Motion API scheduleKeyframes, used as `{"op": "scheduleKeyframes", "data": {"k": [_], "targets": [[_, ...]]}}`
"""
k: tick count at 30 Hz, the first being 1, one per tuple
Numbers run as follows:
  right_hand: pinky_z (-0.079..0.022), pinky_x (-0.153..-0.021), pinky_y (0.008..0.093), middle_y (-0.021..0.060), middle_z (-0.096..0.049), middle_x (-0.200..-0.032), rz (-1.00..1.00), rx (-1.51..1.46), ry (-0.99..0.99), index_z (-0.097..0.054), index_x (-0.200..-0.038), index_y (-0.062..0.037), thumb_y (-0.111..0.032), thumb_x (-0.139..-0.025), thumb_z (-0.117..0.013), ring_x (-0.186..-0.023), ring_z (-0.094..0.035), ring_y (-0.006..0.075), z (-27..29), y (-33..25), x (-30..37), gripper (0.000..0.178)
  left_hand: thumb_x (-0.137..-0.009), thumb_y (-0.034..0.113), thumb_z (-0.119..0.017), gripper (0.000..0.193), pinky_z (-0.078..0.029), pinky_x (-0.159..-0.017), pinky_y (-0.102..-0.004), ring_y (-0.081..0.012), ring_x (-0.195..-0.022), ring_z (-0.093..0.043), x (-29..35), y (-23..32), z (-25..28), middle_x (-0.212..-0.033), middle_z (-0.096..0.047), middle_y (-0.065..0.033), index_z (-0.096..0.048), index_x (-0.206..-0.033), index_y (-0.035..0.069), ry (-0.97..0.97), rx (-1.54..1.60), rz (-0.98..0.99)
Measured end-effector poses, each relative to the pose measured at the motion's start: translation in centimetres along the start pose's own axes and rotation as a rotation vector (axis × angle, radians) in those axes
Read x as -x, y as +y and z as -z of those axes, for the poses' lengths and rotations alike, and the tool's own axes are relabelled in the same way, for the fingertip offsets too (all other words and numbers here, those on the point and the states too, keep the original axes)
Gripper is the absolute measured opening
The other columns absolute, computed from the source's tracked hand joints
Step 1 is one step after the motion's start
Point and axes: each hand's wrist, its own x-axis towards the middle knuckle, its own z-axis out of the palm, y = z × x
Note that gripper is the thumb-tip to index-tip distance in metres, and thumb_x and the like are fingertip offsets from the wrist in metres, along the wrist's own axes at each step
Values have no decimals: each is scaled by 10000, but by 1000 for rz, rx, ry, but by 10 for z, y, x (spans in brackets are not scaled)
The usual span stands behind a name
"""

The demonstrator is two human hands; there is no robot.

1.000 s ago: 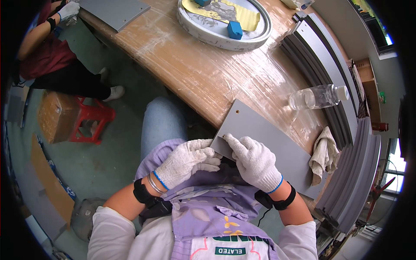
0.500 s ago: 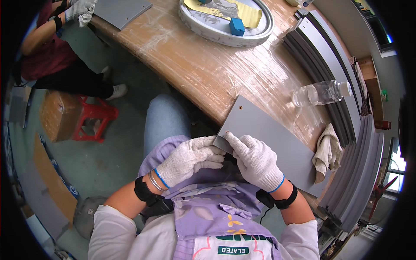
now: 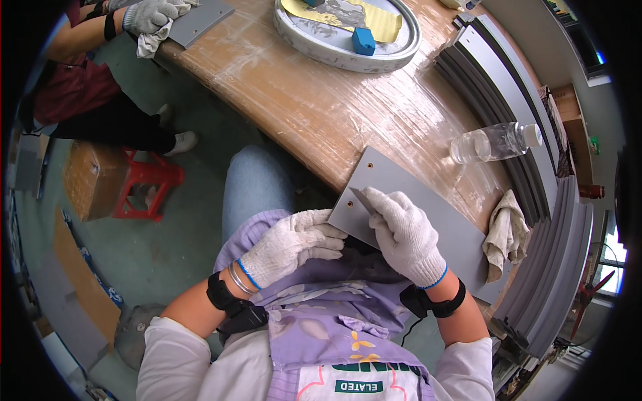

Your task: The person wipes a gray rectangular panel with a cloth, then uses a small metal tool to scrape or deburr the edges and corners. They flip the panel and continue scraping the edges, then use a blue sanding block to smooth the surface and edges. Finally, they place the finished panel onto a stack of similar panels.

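Note:
A flat grey panel (image 3: 414, 227) with two small holes near its end lies at an angle over the table's near edge. My left hand (image 3: 294, 240), in a white knitted glove, rests against the panel's near-left end, its fingers stretched out and partly tucked at the edge. Above the panel's surface, my gloved right hand (image 3: 406, 237) pinches a small thin grey sheet (image 3: 362, 200) between thumb and fingers. Its exact kind is hard to make out. The hole nearest my left hand is uncovered beside the sheet.
A round tray (image 3: 294, 47) holds yellow paper (image 3: 384, 25) and blue blocks (image 3: 363, 41). A clear bottle (image 3: 491, 144) lies near stacked grey panels (image 3: 498, 73); a beige cloth (image 3: 506, 234) lies by my panel. At upper left, a co-worker's gloved hand (image 3: 152, 17) touches another panel. A red stool (image 3: 148, 184) stands below.
My right hand has drawn back to the right from the panel's end hole, and the thin grey sheet now shows. My left hand stays put. The co-worker's hands have moved right onto their panel.

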Motion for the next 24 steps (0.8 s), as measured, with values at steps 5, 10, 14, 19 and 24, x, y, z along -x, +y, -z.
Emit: {"op": "scheduleKeyframes", "data": {"k": [5, 10, 14, 19, 24], "targets": [[-551, -778, 411, 96, -607, -1013, -39, 359, 13, -561, -1323, -100, -34, -830, -579, -921, -644, 300, -1, 10, -30, 498, -982, 68, -537, 464, -551, -973, -370, -241, -1097, -663, -2, 0, 5, -1242, -633, -159, -443, -1428, -16, -21, 4, 12], [-552, -809, 397, 82, -613, -1062, 392, 178, -314, -560, -1323, -112, -56, -833, -564, -953, -638, 280, -9, -17, -3, 494, -974, 37, -540, 455, -556, -969, -369, -254, -1096, -661, -2, -1, 2, -1238, -634, -170, -453, -1416, -21, -10, 71, -2], [-554, -776, 398, 90, -617, -1013, -51, 287, 30, -560, -1319, -101, -52, -825, -572, -937, -636, 306, 6, 6, -31, 496, -985, 41, -520, 433, -558, -968, -371, -247, -1128, -651, 3, 1, 4, -1265, -629, -164, -463, -1411, -15, 4, -6, 9], [-557, -796, 392, 72, -607, -992, 388, 393, -313, -555, -1339, -158, -117, -868, -582, -932, -652, 257, -12, -16, -3, 474, -979, 25, -523, 431, -556, -972, -376, -249, -1138, -648, 0, 1, 5, -1271, -630, -160, -477, -1406, -5, 13, 90, 17], [-540, -707, 409, 99, -611, -904, -50, 201, 236, -594, -1283, -101, 28, -807, -571, -851, -646, 298, -2, 9, -16, 493, -986, 27, -492, 393, -547, -987, -393, -269, -1126, -654, 2, -2, 10, -1269, -630, -174, -496, -1377, -15, 7, 39, -27]]}}
